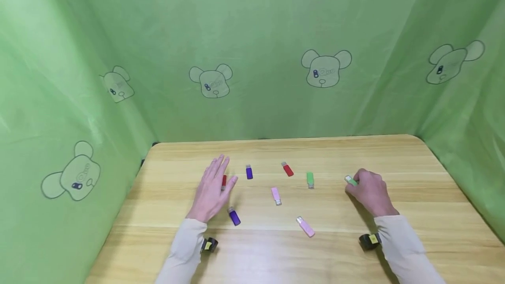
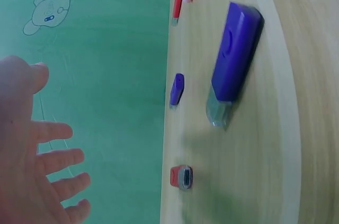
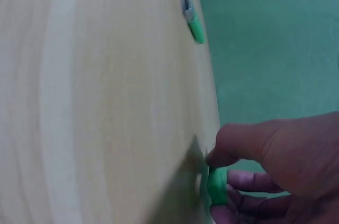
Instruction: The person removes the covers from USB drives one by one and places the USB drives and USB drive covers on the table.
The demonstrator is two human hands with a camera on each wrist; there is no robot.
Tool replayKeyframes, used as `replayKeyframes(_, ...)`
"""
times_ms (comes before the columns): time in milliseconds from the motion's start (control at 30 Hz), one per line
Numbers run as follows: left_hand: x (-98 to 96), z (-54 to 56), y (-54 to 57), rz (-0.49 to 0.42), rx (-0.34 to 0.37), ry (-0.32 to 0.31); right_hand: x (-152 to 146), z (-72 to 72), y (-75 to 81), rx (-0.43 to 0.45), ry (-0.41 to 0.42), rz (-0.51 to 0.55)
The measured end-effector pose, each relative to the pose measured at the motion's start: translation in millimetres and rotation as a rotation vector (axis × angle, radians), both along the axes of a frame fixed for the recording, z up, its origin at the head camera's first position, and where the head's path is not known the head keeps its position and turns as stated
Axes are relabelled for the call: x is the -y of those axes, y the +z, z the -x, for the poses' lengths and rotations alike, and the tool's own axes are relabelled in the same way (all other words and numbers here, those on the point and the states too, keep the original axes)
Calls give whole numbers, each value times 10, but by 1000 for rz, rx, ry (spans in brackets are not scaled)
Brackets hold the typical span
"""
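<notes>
My right hand [image 1: 369, 189] pinches a green USB flash drive [image 1: 350, 180] between thumb and fingers at the table's right side. In the right wrist view that green drive [image 3: 216, 186] lies partly behind the fingers. With fingers straight and thumb spread, my left hand [image 1: 209, 193] hovers at the left, holding nothing. A red USB flash drive [image 1: 224, 182] lies on the table, partly hidden behind this hand. Closest to the left wrist is a purple USB flash drive [image 1: 234, 216], large in the left wrist view; another purple drive [image 1: 249, 172] lies farther back.
Between the hands lie a second red drive [image 1: 287, 169], a second green drive [image 1: 310, 180] and two pink drives, one central [image 1: 276, 196] and one nearer [image 1: 305, 227]. Green curtains [image 1: 260, 113] with bear heads enclose the wooden table [image 1: 276, 257] at back and sides.
</notes>
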State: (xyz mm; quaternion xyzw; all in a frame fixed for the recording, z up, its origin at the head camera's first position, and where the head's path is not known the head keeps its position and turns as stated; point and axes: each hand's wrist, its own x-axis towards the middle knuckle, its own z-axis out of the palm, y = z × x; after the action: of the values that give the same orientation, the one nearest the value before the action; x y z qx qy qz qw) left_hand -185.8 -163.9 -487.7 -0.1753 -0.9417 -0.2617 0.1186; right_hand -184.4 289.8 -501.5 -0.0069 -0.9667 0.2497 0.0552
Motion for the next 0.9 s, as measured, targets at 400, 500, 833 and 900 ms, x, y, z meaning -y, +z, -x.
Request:
replayKeyframes(400,-180,-51,129,-276,-43,-89,421,-125,436,-219,160,91)
replayKeyframes(500,-278,-66,195,-359,-67,-129,550,-168,551,-286,236,103)
replayKeyframes(833,-677,-152,302,-488,53,-240,935,-267,705,-363,499,198)
replayKeyframes(900,-767,-179,310,-540,103,-282,1001,-273,720,-380,554,216)
